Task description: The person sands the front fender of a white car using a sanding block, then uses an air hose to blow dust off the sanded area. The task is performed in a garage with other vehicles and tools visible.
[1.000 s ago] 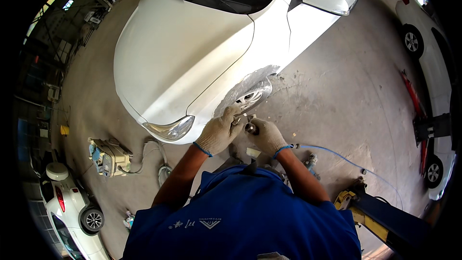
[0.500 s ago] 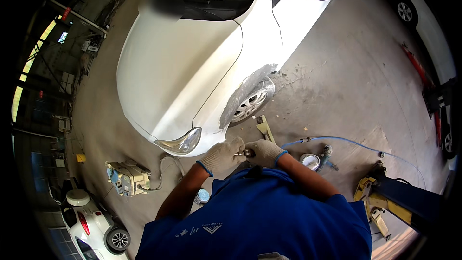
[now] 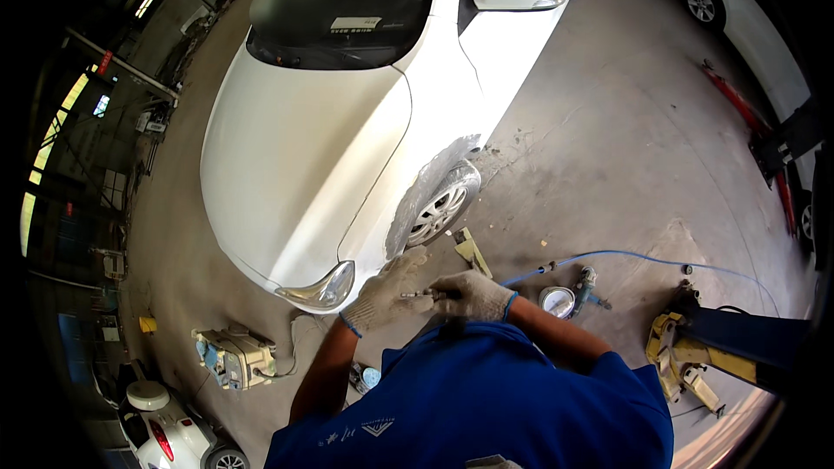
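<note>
Both my hands wear off-white knitted gloves and meet in front of my blue shirt, by the white car's front wheel [image 3: 441, 208]. My right hand [image 3: 473, 297] is closed around a small metal fitting [image 3: 420, 294]. Its bare end points left and lies against or just in front of my left glove. My left hand [image 3: 387, 295] is slightly blurred, its fingers loosely stretched up and to the right. Just beyond my hands is the car's front fender [image 3: 417, 178], with a rough grey patch around the wheel arch. The headlight [image 3: 323, 287] sits to the left of it.
A blue hose [image 3: 625, 253] runs across the floor at right, near an open can [image 3: 556, 300] and a hand tool [image 3: 586, 282]. A yellow-and-blue lift base [image 3: 669, 339] stands farther right. At left is a beige-and-blue machine [image 3: 234, 356]; a pale green block [image 3: 472, 254] lies by the wheel.
The view has shifted, so the car's wheel sits lower and more to the left. My left fingers look looser; my right hand still holds the fitting, more of which shows.
</note>
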Demonstrator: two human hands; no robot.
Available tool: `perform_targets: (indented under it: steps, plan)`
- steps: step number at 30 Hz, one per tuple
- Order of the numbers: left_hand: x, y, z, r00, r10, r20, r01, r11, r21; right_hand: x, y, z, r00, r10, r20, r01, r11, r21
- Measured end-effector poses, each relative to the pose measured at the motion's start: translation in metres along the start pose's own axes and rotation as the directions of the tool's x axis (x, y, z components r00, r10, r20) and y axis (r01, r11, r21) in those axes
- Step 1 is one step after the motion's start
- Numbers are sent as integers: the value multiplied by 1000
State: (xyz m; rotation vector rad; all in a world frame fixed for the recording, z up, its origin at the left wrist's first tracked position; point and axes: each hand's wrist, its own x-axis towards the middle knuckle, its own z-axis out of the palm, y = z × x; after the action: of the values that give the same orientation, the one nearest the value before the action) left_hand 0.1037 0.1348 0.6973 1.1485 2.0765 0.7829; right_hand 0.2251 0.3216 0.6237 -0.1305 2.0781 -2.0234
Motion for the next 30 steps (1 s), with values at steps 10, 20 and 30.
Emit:
perform_targets:
  steps: [10,20,30]
  plan:
    - [-27,83,-6,924,-259,280,373,462,-804,-41,-104,2,981,-119,155,154,958,-241]
    - [-65,113,14,907,-420,-30,183,458,-870,-39,-116,29,967,-158,200,203,952,-230]
    - [-16,-6,30,852,-476,-216,16,436,-900,18,-60,17,991,-47,128,97,900,-425]
